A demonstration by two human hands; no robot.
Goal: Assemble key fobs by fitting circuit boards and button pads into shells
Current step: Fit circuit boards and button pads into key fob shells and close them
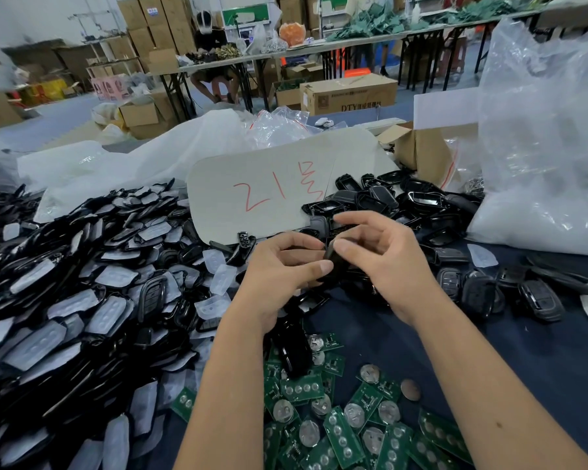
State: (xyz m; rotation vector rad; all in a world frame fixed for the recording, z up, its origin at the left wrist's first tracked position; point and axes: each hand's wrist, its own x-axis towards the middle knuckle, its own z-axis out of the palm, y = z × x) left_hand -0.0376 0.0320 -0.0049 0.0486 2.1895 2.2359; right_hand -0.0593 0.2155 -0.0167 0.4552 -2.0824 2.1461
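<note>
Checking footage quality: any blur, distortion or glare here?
Head view: wide-angle bending at the edges; the hands and black shell slightly soft; circuit boards sharp; glare on the plastic bag; lighting even, shadows faint.

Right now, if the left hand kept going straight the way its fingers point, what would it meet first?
Probably the black shell that the left hand already grips, with the right hand just beyond; depth is unclear.

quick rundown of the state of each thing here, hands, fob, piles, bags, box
left hand: grips the black fob shell
right hand: fingers pinch the same shell
black fob shell: held above the table between both hands
circuit boards: loose heap, unfitted
shells with button pads: piled loose at left
cardboard box: flaps open
clear plastic bag: standing, crumpled
</note>
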